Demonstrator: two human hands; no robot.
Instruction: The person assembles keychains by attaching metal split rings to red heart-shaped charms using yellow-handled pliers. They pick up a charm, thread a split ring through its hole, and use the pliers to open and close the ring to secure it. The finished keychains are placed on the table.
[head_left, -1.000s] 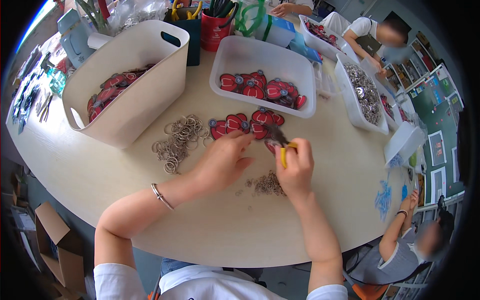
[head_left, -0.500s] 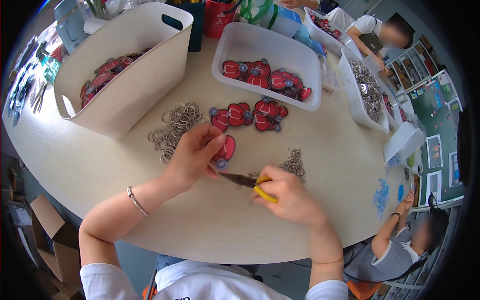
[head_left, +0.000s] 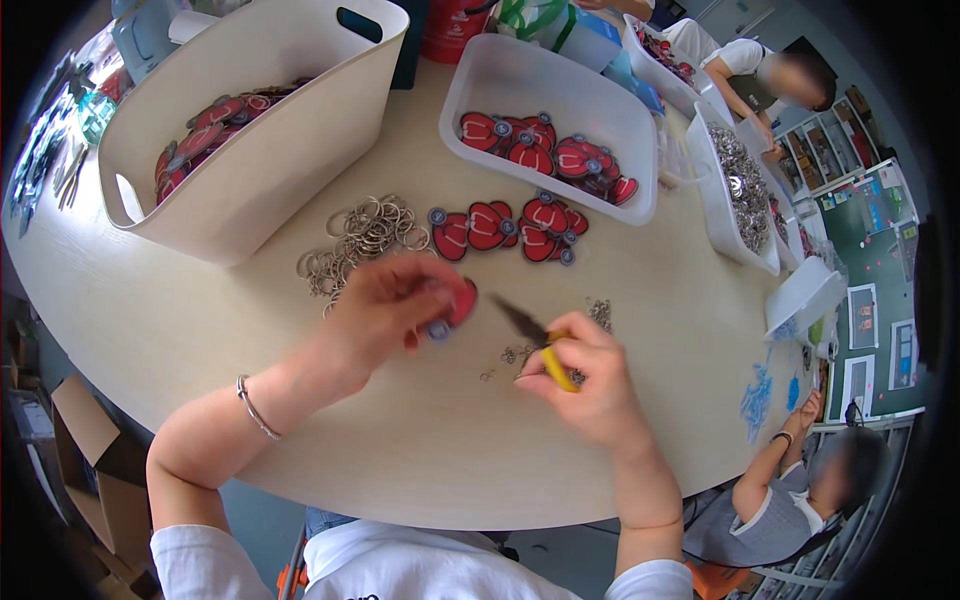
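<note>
Between its pinched fingers my left hand (head_left: 380, 315) grips a red charm (head_left: 463, 303) with a small round blue badge; both are blurred by motion. My right hand (head_left: 597, 388) is wrapped round pliers (head_left: 522, 322) with yellow handles and dark jaws. Their tip points up and left, a short gap from the charm. Small metal jump rings (head_left: 514, 355) lie beside and partly beneath my right hand. A heap of silver key rings (head_left: 365, 232) sits just beyond my left hand. Farther off, several red charms (head_left: 491, 226) rest in a row of clusters on the table.
A tall cream tub (head_left: 290, 170) with charms stands at the back left. Behind the row is a translucent bin (head_left: 640, 195) of charms. At the right, a white bin (head_left: 708, 190) holds metal parts, and blue pieces (head_left: 757, 400) lie near a seated person. Another person works at the far right.
The plier tip has drawn away from the charm as my right hand shifted right. My left hand has turned the charm slightly, still holding it. The view has shifted a little.
</note>
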